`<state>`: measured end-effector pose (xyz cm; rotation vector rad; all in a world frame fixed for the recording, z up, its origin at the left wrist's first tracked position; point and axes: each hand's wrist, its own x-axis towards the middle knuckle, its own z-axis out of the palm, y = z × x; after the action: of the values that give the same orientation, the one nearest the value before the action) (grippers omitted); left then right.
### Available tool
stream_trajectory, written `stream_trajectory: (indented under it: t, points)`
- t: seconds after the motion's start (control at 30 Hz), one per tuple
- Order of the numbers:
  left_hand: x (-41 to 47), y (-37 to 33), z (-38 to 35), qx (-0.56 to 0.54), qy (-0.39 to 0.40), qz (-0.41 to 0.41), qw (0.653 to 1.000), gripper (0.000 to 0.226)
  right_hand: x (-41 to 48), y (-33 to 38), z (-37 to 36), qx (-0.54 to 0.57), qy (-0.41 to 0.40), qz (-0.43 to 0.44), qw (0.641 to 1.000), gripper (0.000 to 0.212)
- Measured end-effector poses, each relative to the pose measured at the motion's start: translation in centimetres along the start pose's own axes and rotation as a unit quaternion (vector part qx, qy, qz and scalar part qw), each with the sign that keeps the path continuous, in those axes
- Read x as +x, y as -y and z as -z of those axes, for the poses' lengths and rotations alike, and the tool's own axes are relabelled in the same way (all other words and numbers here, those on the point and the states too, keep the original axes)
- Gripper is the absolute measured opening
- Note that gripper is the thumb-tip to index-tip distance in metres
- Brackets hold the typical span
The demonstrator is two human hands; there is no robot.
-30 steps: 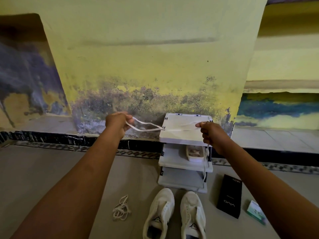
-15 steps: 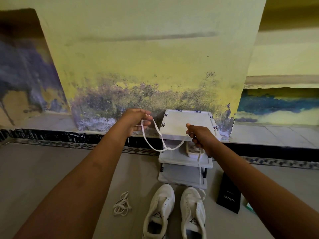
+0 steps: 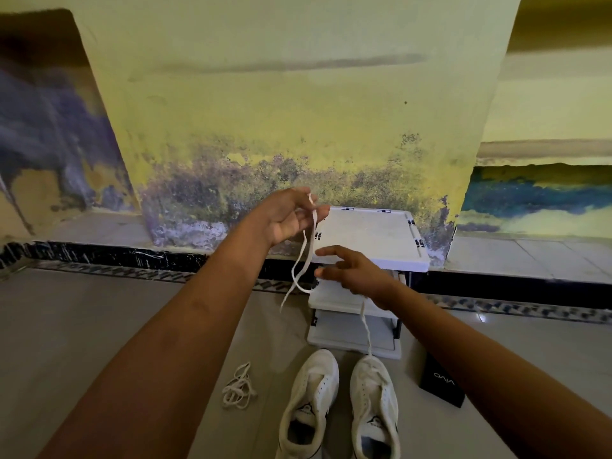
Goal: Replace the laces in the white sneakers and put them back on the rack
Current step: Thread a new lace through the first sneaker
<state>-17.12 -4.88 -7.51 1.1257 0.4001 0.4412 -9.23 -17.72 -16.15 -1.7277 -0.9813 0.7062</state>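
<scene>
- White lace (image 3: 306,256) draped over and pinched at the loosely curled fingers (image 3: 296,197) of the left hand (image 3: 286,218), hanging down in a long loop, loose end dangling free below
- Other run of the lace passing under the right hand (image 3: 354,273) and down into the right-side sneaker (image 3: 376,399); impossible to tell whether gripped there, index finger stretched out, remaining fingers partly curled
- Left-side sneaker (image 3: 311,392) just beside its pair on the floor (image 3: 99,326), toes toward the white rack (image 3: 374,240), neither one on it
- Bundle of spare lace (image 3: 238,387) on the floor left of the sneakers; black box (image 3: 442,380) to their right, near the foot of the rack
- Rack set against the stained yellow wall (image 3: 298,111), directly behind both hands
- Both arms stretched forward; left hand higher, palm turned up; right hand lower and just apart from it, fingers pointing leftward beside the hanging loop
</scene>
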Motion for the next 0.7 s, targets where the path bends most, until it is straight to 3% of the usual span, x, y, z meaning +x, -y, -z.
stream_trajectory:
  t: [0.13,0.33,0.4,0.57,0.63,0.7]
  points:
    - [-0.1,-0.5,-0.7,-0.049,-0.017,-0.021,0.998,0.051,-0.7,0.6,-1.2,0.031,0.018,0.049,0.998,0.015]
    - [-0.3,-0.8,-0.9,-0.094,-0.033,-0.022,0.995,0.053,0.2,-0.3,-2.1,0.015,0.007,0.034,0.999,0.015]
    - [-0.2,-1.0,-0.6,-0.093,-0.049,-0.033,0.994,0.052,0.5,-0.9,-1.9,-0.002,0.008,0.012,1.000,0.024]
    - [0.6,-0.6,3.1,0.020,-0.225,-0.040,0.973,0.040,0.6,-2.3,1.9,-0.039,-0.043,-0.037,0.998,0.032]
    - [0.7,0.1,4.5,0.086,-0.231,0.001,0.969,0.036,0.6,-2.7,3.7,-0.029,-0.073,-0.024,0.997,0.034]
    - [0.9,1.2,5.2,0.233,-0.212,0.054,0.948,0.028,0.7,-2.9,4.6,-0.019,-0.102,-0.008,0.995,0.035]
